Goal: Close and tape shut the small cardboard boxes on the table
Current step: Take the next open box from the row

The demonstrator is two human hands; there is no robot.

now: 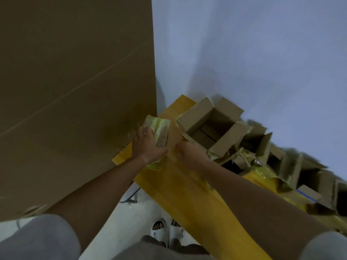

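Item: small cardboard box (159, 128), already wrapped in glossy yellowish tape, sitting at the centre of the frame on the far-left end of the yellow bench (187, 194)

Holding: the left hand (145, 145) is lying over the box's near-left face, fingers curling round its edge and gripping it; the right hand (189, 151) is meeting the box's brown right face (173, 136), but blur is hiding the fingers, so whether it is pinching or merely pressing cannot be told

Handling, as a judgement: the box is looking light and fairly stiff, its corrugated walls likely giving under a hard squeeze; the taped faces are appearing slick, so the bare brown face and the corners are offering the surer purchase. Taking it across two opposite faces, near the edges where the board is strongest, is seeming the safest hold

Neighbours: an open box (210, 124) with its flaps standing up is waiting just right of the hands, and a row of further open boxes (300, 169) is trailing toward the lower right, blurred. A large cardboard sheet (75, 81) is filling the upper left, standing just beside the bench end
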